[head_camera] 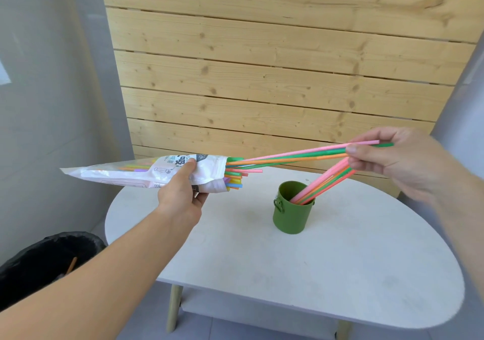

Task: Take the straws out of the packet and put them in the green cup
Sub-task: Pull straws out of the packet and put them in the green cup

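Note:
My left hand (183, 195) grips a clear and white straw packet (146, 173), held level above the table's left side with its open mouth to the right. Coloured straw ends (234, 177) poke out of that mouth. My right hand (400, 161) pinches several pink, green and orange straws (293, 156) that are half drawn out of the packet. The green cup (293, 214) stands upright on the table, below and between my hands. Several straws (324, 180) lean in it towards the right, their tops behind my right hand.
The white oval table (340, 274) has light wooden legs and a shelf below. A bin with a black bag (44, 263) stands on the floor at the lower left. A wooden plank wall (262, 65) is behind the table.

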A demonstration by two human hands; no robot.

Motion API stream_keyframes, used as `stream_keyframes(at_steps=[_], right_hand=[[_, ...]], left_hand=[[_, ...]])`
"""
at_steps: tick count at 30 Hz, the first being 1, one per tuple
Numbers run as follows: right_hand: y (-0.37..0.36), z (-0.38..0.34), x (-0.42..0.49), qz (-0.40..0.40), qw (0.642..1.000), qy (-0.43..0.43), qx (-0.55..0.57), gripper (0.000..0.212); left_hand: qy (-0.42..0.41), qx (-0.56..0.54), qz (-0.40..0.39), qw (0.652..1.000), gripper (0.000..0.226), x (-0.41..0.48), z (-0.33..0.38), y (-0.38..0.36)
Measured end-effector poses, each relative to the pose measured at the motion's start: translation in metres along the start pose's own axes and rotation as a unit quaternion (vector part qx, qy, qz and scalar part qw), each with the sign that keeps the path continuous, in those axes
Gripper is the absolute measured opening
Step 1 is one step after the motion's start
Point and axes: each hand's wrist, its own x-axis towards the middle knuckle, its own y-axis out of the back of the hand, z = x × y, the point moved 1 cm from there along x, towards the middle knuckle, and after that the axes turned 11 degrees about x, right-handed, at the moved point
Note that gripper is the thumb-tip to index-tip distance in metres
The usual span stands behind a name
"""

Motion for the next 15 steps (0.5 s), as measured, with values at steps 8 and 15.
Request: stream_keyframes(at_steps=[8, 15], right_hand=[[0.049, -0.028, 0.011, -0.018, 0.997, -0.008, -0.075, 0.071], [0.062, -0.046, 0.015, -0.009, 0.983, -0.036, -0.18, 0.039]], left_hand=[[0.014, -0.004, 0.01, 1.0, 0.023, 0.004, -0.002, -0.001], [0.016, 0.011, 0.0, 1.0, 0.024, 0.002, -0.011, -0.004]])
